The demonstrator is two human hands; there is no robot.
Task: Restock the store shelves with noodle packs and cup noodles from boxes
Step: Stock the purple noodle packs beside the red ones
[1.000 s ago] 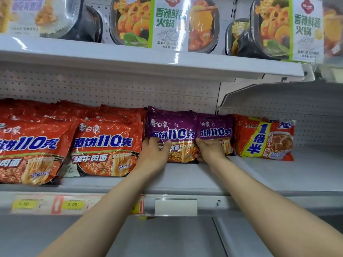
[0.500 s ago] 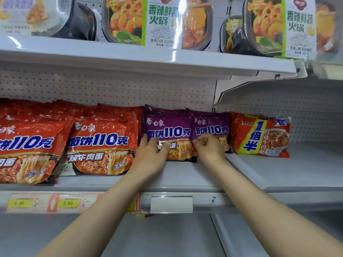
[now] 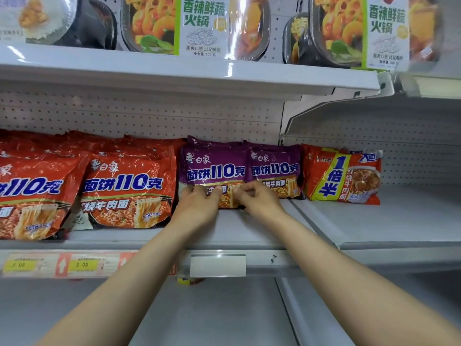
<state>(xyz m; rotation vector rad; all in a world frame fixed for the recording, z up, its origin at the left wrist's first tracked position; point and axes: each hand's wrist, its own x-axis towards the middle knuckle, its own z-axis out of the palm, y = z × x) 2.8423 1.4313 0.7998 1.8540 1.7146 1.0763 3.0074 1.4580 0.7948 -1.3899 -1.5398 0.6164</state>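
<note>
Reaching from the head view, both bare arms are stretching up to the middle shelf [image 3: 249,236]. The left hand [image 3: 198,207] is curling its fingers against the lower left part of the front purple noodle pack [image 3: 214,171], and the right hand [image 3: 259,202] is pinching that pack's lower right edge with bent fingers. This pack is standing upright, leaning back on more purple packs, with a second purple pack [image 3: 277,168] just beside it on the right. Red noodle packs [image 3: 127,188] are filling the shelf to the left, touching the purple ones. A single red-and-yellow pack [image 3: 341,176] is sitting farther right. Hotpot trays [image 3: 197,26] are lining the upper shelf [image 3: 174,76]. Yellow price tags [image 3: 82,264] are showing on the rail below.
</note>
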